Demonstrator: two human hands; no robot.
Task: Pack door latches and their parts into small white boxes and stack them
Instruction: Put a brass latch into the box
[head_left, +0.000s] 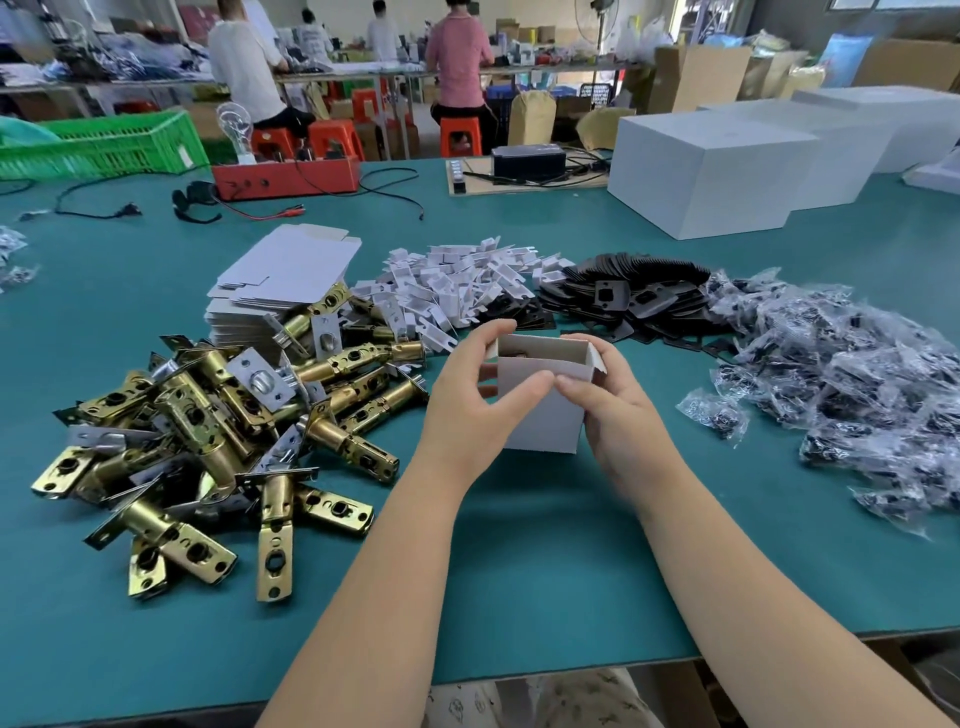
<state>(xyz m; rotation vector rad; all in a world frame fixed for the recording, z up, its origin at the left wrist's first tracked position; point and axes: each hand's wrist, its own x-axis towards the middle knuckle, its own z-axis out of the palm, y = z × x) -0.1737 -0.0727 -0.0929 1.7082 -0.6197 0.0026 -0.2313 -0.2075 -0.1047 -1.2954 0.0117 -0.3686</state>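
Green table (519, 597), upright white box (540, 410)

**Parts ring a box at table's centre**

A small box (540, 400) sits mid-table (519, 571) between two hands. Door latches (208, 447) pile at nine o'clock, flat cartons (280, 280) at eleven, folded inserts (462, 286) and plates (623, 301) at twelve, bagged parts (841, 374) at three.

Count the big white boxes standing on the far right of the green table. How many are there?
3. The nearest big white box stands right of the black device; the second is behind it; the third is farthest right, partly cut off. Others may be hidden beyond the frame.
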